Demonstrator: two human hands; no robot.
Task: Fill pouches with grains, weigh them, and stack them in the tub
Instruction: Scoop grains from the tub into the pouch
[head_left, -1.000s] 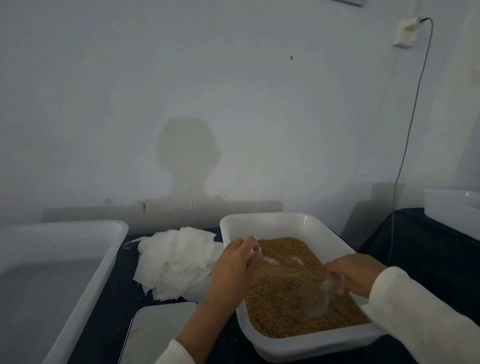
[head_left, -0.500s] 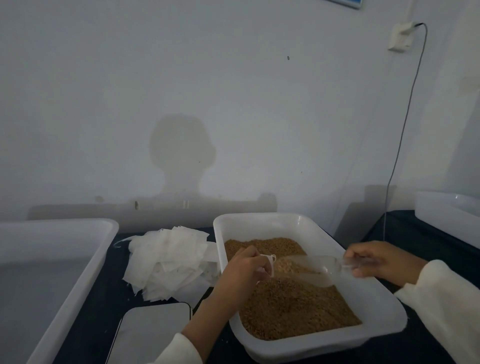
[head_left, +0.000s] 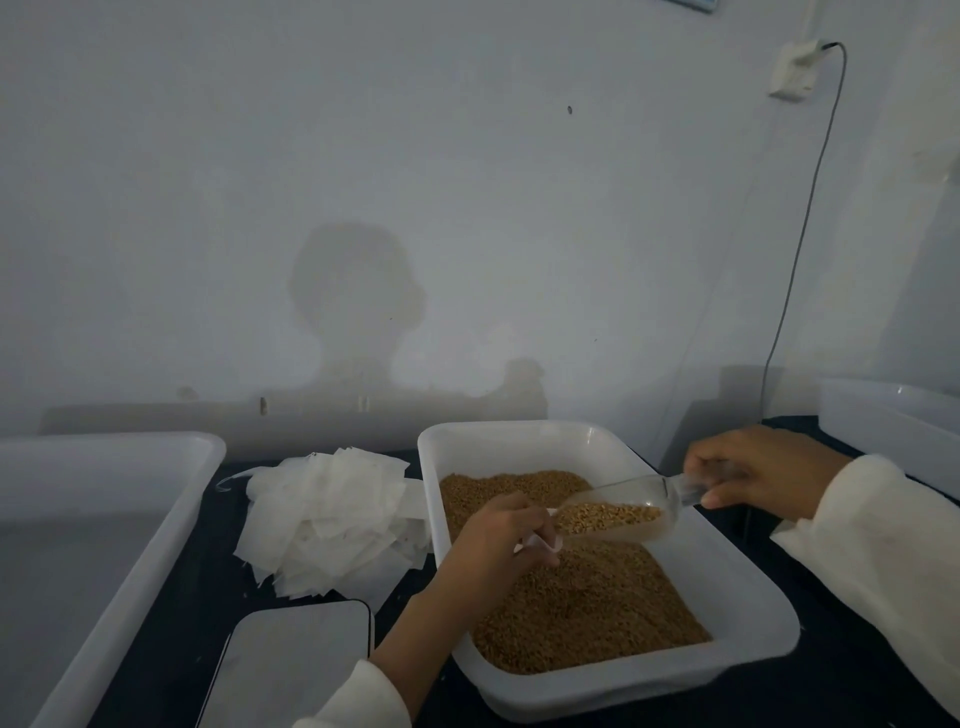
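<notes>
A white tray (head_left: 748, 597) at centre right holds brown grains (head_left: 587, 608). Above the grains my right hand (head_left: 763, 470) grips the handle of a clear plastic scoop (head_left: 618, 506), which is part full of grain and tilted toward my left hand. My left hand (head_left: 498, 540) pinches a small white pouch (head_left: 540, 540) at the scoop's mouth; the hand hides most of the pouch. A heap of flat white pouches (head_left: 327, 514) lies left of the tray. A large white tub (head_left: 130, 519) stands at the far left.
A scale with a grey platform (head_left: 296, 660) sits at the front, between tub and tray. Another white container (head_left: 893, 426) stands at the far right, and a cable (head_left: 795, 244) runs down the wall from a socket. The table top is dark.
My right hand has lifted the scoop out of the grains, loaded, and brought its mouth to the pouch in my left hand. My left hand has stayed over the tray.
</notes>
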